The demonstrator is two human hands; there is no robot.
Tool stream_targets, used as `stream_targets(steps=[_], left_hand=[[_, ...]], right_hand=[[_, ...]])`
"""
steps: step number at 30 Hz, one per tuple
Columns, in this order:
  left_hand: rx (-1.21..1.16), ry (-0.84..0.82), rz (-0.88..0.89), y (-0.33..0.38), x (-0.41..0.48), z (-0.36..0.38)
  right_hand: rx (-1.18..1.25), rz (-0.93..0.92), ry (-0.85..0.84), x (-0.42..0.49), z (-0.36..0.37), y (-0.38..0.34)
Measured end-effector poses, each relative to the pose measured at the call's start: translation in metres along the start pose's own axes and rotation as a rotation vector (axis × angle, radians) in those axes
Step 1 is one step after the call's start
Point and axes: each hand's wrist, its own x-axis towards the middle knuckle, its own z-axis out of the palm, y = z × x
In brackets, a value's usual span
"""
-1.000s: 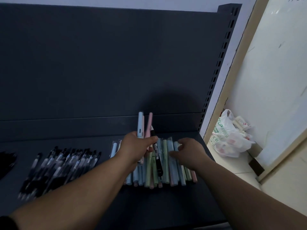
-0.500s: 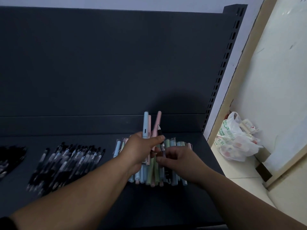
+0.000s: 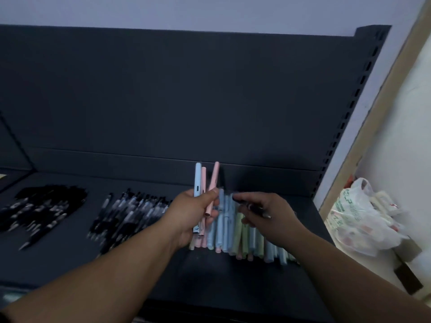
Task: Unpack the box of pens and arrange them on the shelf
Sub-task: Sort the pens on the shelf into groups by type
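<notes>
We see the left hand [image 3: 191,213] raised just above the shelf [image 3: 233,287], its fingers [image 3: 210,194] curled tightly round three pens: one light blue pen [image 3: 197,176] and two pink pens [image 3: 215,176]. The pens stand nearly upright in the fist with their tops fanned a little apart, and the rightmost pink one leans to the right.

The right hand [image 3: 272,217] hovers just beside the left. Its fingers are bent and narrow, holding a black pen [image 3: 253,207] that lies slanted, with its pale tip pointing down to the right. We cannot tell exactly which fingers pinch it.

Under both hands a row of pastel pens [image 3: 233,231] in blue, green and pink lies side by side on the shelf, ends towards us. Left of the row we find a heap of black pens [image 3: 130,213]. Farther left lies a second dark heap [image 3: 42,206], too blurred for us to make out. Past the shelf's right end sits a white plastic bag [image 3: 356,220].
</notes>
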Motion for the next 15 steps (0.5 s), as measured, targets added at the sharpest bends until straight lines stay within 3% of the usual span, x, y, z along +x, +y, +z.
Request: stream_targets(steps=[6,12,15], left_hand=[[-0.024,0.088,0.037,0.002,-0.005,-0.063],[-0.033,0.117,0.035,0.016,-0.005,-0.148],[-0.008,0.135,0.027,0.026,-0.003,-0.204]], right_hand=[[0.264,0.034,-0.198,0.008,0.037,-0.038],[0.368,0.115,-0.384,0.036,0.1,-0.085],[0.571,0.163,-0.469,0.057,0.145,-0.111]])
